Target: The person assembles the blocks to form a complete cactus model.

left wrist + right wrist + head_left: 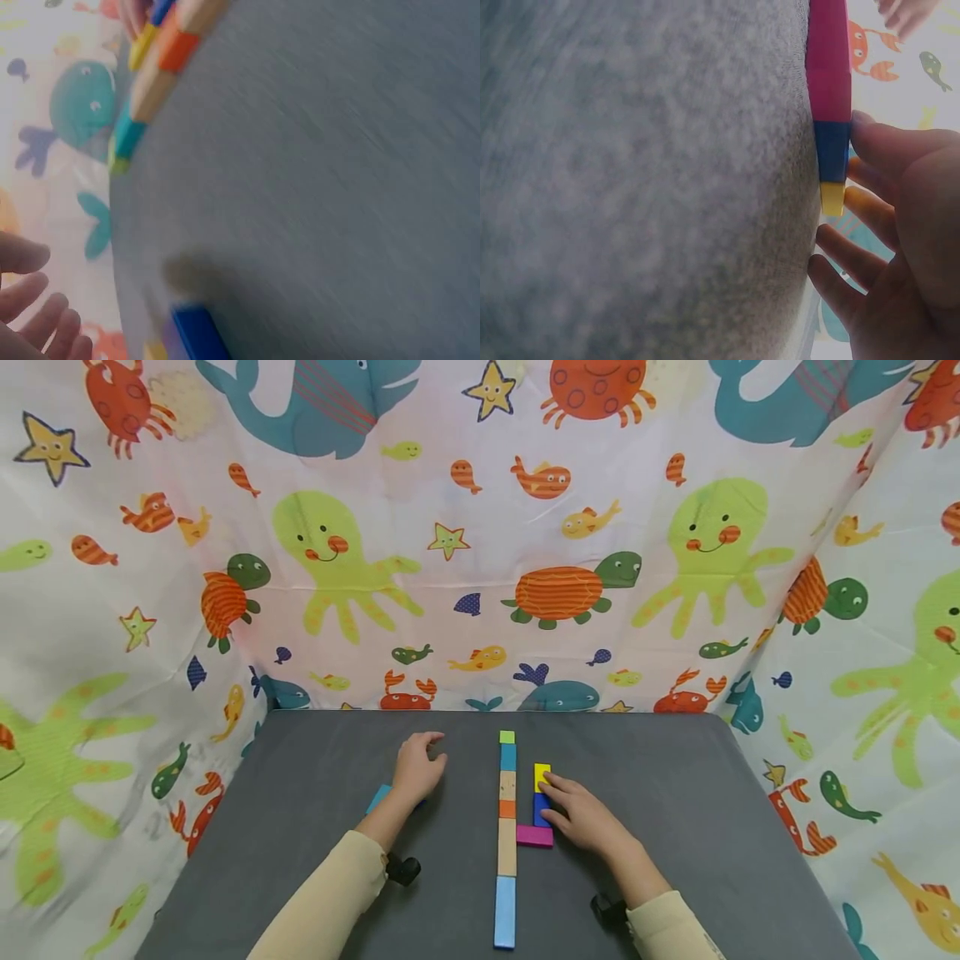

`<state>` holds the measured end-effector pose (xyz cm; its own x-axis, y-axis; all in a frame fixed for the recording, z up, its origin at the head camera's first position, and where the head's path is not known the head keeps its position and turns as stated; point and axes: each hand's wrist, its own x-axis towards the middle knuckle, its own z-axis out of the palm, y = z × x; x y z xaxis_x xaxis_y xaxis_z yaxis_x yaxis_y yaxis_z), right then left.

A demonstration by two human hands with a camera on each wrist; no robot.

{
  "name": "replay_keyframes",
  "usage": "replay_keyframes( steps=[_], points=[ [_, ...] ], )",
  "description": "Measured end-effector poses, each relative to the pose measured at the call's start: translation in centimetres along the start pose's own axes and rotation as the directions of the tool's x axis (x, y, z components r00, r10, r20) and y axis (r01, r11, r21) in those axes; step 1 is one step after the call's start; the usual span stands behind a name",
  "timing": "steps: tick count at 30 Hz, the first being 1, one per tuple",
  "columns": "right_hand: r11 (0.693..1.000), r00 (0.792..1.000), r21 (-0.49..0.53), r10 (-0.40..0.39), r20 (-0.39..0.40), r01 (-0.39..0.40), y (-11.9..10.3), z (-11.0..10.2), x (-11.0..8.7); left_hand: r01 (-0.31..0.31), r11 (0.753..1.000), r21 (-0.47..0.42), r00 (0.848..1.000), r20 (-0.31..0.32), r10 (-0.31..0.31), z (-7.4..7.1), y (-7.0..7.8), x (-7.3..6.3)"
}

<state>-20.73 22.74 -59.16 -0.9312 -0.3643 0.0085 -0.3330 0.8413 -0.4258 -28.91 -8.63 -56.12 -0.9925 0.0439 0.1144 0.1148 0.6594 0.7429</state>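
Note:
A straight line of wooden blocks runs up the table's middle: a light blue block (505, 912), a plain wood block (507, 847), an orange block (507, 809), then several more up to a small green block (507, 737). A magenta block (534, 836) juts right from the line, with a blue block (539, 808) and a yellow block (542, 774) extending from it. My right hand (588, 817) touches the right side of these two with loosely spread fingers. Left of the line, my left hand (420, 768) hovers empty, fingers slightly bent, above the table.
Beneath my left forearm lies a partly hidden light blue block (378, 798). In the left wrist view, a dark blue block (199, 334) sits near purple and yellow pieces. A patterned sea-animal curtain (480, 543) surrounds the grey table (645, 752).

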Motion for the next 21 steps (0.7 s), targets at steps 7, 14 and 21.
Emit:
replay_keyframes(
  steps=[7,14,21],
  points=[
    [1.0,1.0,-0.004,0.005,-0.013,-0.005,0.0,0.0,-0.1,0.048,0.994,0.097,0.997,0.056,-0.054,-2.0,-3.1,-0.3],
    [1.0,1.0,-0.004,0.014,-0.01,-0.014,0.0,0.3,0.0,0.046,0.99,0.132,0.986,0.15,-0.066,-3.5,-5.6,0.3],
    [1.0,1.0,0.002,0.012,-0.008,-0.012,-0.1,0.4,0.0,0.088,0.984,0.152,0.977,0.178,-0.115,-4.5,-6.9,-0.3]
  ],
)
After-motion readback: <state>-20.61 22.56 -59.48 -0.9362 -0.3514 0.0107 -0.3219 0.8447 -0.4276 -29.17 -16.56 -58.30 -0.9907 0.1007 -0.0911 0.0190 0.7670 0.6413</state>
